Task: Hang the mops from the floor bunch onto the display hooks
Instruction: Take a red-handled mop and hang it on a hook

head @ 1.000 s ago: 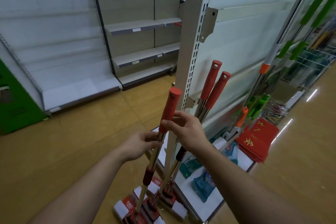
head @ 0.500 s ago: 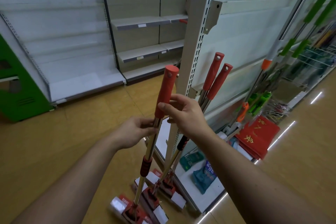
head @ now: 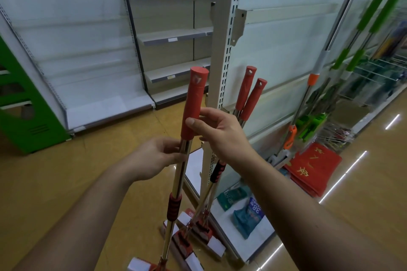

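1. Mops with red grips number three: one held mop upright in front, and two leaning mops resting against the slotted upright.
2. Beside them stand green-handled mops on the right; red packets and blue bags lie on the base shelf.
3. The left hand is closed around the held mop's chrome pole just under the grip.
4. The right hand pinches the grip's lower end, thumb in front, fingers behind.
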A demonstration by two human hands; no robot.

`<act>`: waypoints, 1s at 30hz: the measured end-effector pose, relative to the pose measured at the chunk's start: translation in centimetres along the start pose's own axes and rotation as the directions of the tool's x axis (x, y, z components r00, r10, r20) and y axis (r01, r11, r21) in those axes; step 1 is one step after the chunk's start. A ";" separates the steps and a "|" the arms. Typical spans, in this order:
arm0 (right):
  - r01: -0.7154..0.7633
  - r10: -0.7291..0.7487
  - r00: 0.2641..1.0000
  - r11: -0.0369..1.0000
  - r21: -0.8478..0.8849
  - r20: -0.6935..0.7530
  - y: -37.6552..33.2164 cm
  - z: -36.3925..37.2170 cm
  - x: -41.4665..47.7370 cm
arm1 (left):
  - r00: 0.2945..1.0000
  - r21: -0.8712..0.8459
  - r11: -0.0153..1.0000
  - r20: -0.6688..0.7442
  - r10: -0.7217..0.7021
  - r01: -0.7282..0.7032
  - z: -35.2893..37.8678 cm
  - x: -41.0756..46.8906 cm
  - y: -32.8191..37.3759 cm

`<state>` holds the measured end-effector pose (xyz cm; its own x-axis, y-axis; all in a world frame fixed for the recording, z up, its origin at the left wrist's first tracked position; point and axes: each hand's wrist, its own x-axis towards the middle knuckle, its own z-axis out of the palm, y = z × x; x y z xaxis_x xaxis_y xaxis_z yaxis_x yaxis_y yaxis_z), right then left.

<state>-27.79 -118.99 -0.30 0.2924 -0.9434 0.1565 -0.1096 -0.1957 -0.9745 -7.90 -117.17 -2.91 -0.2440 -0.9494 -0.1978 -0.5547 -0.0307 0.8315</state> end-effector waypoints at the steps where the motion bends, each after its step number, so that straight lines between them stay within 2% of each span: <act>1: 0.014 -0.015 1.000 1.000 0.005 0.005 -0.2 -0.5 -0.4 | 1.000 0.003 1.000 -0.003 0.003 -0.003 0.4 -0.3 0.6; 11: 0.151 -0.153 0.988 0.986 0.070 0.012 -3.5 -6.6 -6.0 | 0.993 0.054 0.997 -0.094 0.066 -0.061 5.7 -5.1 8.8; 19: 0.195 -0.199 0.979 0.977 0.091 0.041 -7.0 -11.6 -10.4 | 0.973 0.088 0.990 -0.193 0.125 -0.109 10.9 -8.7 15.3; 27: 0.220 -0.223 0.974 0.973 0.063 0.043 -9.4 -17.1 -13.4 | 0.953 0.002 0.985 -0.253 0.166 -0.171 16.2 -9.4 20.2; 30: 0.229 -0.229 0.973 0.973 -0.013 0.020 -10.7 -19.8 -14.0 | 0.942 -0.024 0.974 -0.258 0.212 -0.226 17.8 -8.6 22.3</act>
<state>-49.48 -109.01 11.16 0.3290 -0.8679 0.3723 -0.0519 -0.4102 -0.9105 -32.30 -104.14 8.09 -0.1425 -0.9820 0.1241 -0.4658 0.1771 0.8670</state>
